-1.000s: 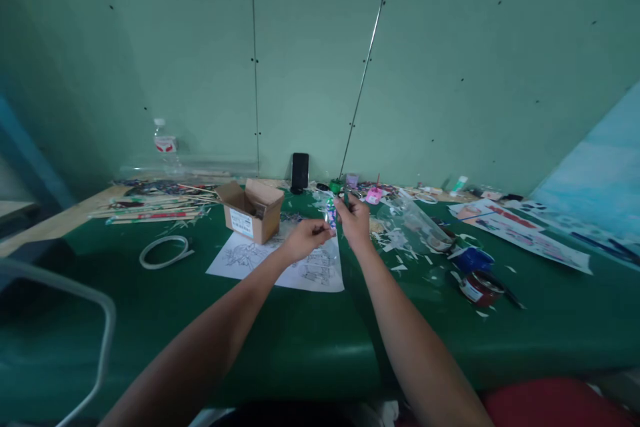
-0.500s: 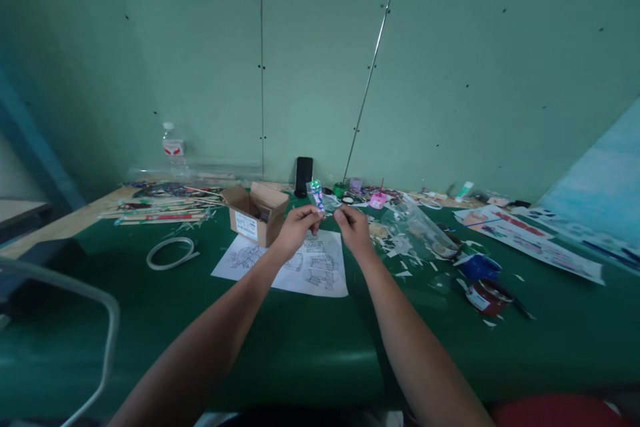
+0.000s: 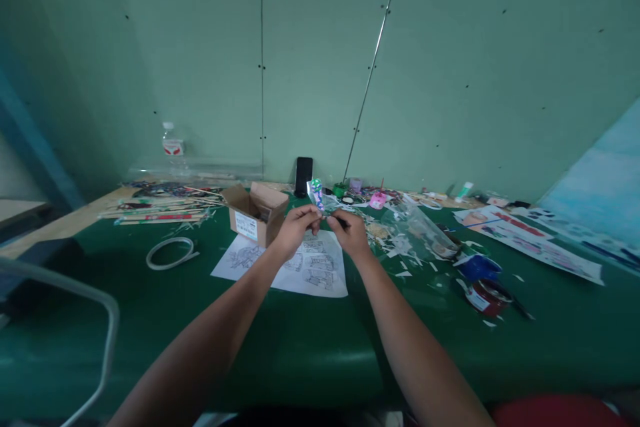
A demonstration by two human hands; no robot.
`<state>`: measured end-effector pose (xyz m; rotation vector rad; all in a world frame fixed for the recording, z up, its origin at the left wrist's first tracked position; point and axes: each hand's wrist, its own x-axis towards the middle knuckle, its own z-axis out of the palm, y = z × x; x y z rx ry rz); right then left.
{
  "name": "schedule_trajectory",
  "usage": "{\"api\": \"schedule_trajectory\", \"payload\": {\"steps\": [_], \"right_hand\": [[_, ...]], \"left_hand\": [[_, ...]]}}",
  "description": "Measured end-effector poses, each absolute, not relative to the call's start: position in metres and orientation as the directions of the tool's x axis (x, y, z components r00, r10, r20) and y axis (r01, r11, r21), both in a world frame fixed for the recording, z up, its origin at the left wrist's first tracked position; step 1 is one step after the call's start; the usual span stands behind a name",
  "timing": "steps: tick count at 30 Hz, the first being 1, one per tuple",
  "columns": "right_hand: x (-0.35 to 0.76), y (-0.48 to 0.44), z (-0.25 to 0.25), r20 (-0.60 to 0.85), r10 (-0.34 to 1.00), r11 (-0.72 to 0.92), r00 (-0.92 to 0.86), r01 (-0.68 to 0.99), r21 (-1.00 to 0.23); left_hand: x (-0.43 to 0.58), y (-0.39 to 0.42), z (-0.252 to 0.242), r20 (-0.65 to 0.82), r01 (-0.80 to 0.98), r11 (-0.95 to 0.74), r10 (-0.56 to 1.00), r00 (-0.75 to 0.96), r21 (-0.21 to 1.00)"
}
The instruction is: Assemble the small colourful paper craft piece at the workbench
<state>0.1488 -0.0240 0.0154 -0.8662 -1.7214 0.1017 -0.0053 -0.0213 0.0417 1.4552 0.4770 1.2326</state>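
Above the printed sheet, my left hand [image 3: 295, 230] is closed in a pinch at the lower end of a small painted piece [image 3: 317, 195]. This piece stands upright, patterned in green, purple and white with a pale edge. My right hand [image 3: 353, 233] is closed beside it, thumb tip close to the left fingertips. Something small and dark shows at the right fingers, too small to name. Under the hands lies the white sheet with line drawings [image 3: 325, 283]. An open cardboard box [image 3: 245, 225] stands left of my left hand.
Painted sticks [image 3: 160, 217] and a coiled tube [image 3: 173, 267] lie left. A phone [image 3: 303, 177] leans at the back wall. To the right are a pink paint pot [image 3: 379, 200], paper scraps [image 3: 400, 247], a plastic bag [image 3: 425, 227], a blue pot [image 3: 481, 268] and a dark red pot [image 3: 487, 300].
My right hand has shifted slightly left, its fingers nearer the left fingertips. The painted piece has turned a little. My left hand has hardly moved.
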Motion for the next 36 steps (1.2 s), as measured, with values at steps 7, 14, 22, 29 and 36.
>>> {"api": "schedule_trajectory", "payload": {"steps": [7, 14, 22, 29, 36], "right_hand": [[0.1497, -0.0239, 0.0152, 0.818, 0.570, 0.715, -0.080, 0.539, -0.445], [0.1493, -0.0253, 0.0160, 0.845, 0.531, 0.708, -0.058, 0.579, -0.405], [0.1489, -0.0249, 0.0156, 0.859, 0.509, 0.707, -0.052, 0.596, -0.382], [0.1483, -0.0246, 0.0146, 0.853, 0.520, 0.708, -0.052, 0.585, -0.396], [0.1477, -0.0253, 0.0152, 0.844, 0.535, 0.706, -0.049, 0.575, -0.414]], "left_hand": [[-0.0043, -0.0211, 0.0406, 0.385, -0.393, -0.224, 0.832, 0.399, 0.892], [-0.0013, -0.0240, 0.0401, 0.299, -0.548, 0.007, 0.833, 0.466, 0.836], [-0.0011, -0.0249, 0.0400, 0.275, -0.549, 0.037, 0.836, 0.474, 0.835], [-0.0027, -0.0225, 0.0368, 0.289, -0.519, 0.012, 0.819, 0.495, 0.855], [-0.0042, -0.0205, 0.0355, 0.293, -0.477, -0.031, 0.824, 0.485, 0.878]]}}
